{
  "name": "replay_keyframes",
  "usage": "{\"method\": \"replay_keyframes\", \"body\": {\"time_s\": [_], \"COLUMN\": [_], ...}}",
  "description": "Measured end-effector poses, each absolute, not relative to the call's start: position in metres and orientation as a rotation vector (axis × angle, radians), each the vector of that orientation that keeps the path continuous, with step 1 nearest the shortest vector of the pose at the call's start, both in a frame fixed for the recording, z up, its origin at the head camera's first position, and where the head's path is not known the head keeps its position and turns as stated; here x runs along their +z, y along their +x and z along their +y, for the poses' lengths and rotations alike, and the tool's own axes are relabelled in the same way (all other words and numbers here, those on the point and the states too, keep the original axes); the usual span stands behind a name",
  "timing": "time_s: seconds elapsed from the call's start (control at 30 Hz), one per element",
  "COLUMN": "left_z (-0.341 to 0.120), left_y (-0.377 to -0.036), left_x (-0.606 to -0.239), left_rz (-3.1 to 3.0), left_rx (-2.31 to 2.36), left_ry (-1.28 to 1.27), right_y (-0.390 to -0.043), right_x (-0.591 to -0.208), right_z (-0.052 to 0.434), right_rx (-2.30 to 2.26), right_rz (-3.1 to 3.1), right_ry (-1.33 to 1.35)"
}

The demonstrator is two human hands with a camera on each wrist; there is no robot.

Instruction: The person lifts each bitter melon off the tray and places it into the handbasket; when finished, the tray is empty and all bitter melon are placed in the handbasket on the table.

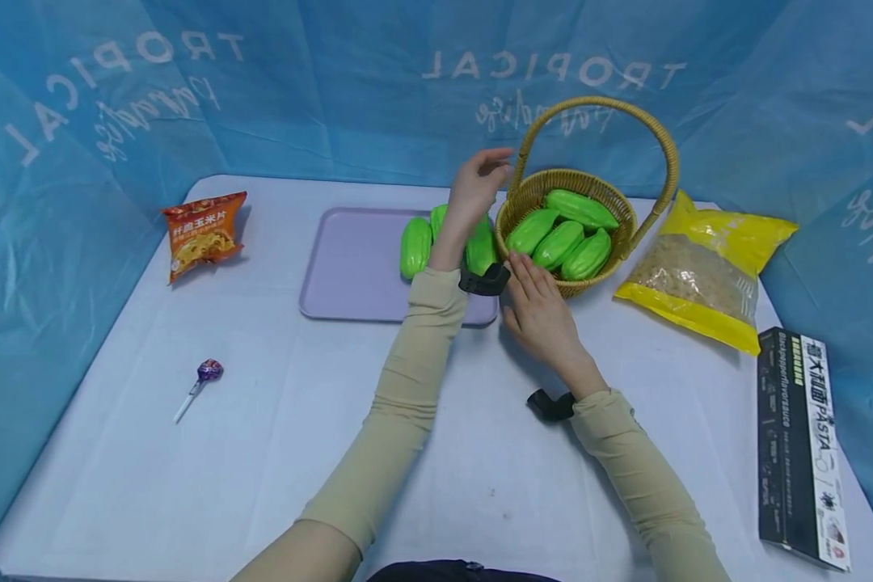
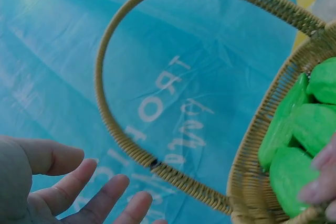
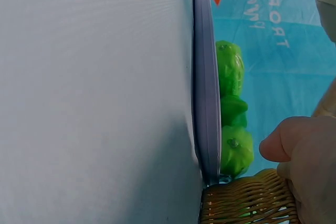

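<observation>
Two beige sleeves are seen closest in the head view, cut off by the lower edge. Beyond them the white table [image 1: 189,485] is spread, its front corners lost out of frame. A lilac tray [image 1: 349,267] is laid on it, and three green gourds [image 1: 415,246] are kept at its right end, two of them largely hidden behind the left forearm. Just right of the tray a wicker basket [image 1: 611,267] is stood, touching the tray's corner in the right wrist view; four more green gourds [image 1: 557,243] are packed inside it.

The left hand [image 1: 476,186] is raised beside the basket's handle [image 1: 665,153] with fingers spread and loose; nothing is gripped. The right hand [image 1: 541,311] is laid flat against the basket's near rim, fingers straight, its thumb alone being shown by the wrist camera.

A yellow bag [image 1: 706,275], a pasta box [image 1: 800,453] partly cut off, an orange snack packet [image 1: 204,234] and a lollipop [image 1: 202,380] are scattered about.
</observation>
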State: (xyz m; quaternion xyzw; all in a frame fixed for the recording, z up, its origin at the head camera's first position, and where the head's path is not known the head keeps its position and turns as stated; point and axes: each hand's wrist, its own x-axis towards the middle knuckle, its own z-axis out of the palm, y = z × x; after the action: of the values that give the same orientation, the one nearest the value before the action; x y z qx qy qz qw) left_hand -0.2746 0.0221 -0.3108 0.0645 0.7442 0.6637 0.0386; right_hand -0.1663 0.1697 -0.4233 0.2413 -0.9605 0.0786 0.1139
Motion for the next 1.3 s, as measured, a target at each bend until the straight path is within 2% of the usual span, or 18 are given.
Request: {"method": "replay_keyframes", "body": {"time_s": [0.43,0.87,1.3], "left_z": [-0.009,-0.033,-0.062], "left_y": [-0.277,-0.274,-0.271], "left_x": [-0.323,-0.339,-0.371], "left_rz": [2.177,2.131,2.32], "left_rx": [2.311,2.408,2.345], "left_ry": [-0.067,-0.204,-0.51], "right_y": [-0.166,-0.167,-0.167], "right_x": [-0.422,-0.422,-0.422], "right_z": [0.171,0.17,0.17], "right_rx": [0.236,0.237,0.244], "right_rz": [-2.864,-2.872,-2.9], "right_ry": [0.706,0.7,0.692]}}
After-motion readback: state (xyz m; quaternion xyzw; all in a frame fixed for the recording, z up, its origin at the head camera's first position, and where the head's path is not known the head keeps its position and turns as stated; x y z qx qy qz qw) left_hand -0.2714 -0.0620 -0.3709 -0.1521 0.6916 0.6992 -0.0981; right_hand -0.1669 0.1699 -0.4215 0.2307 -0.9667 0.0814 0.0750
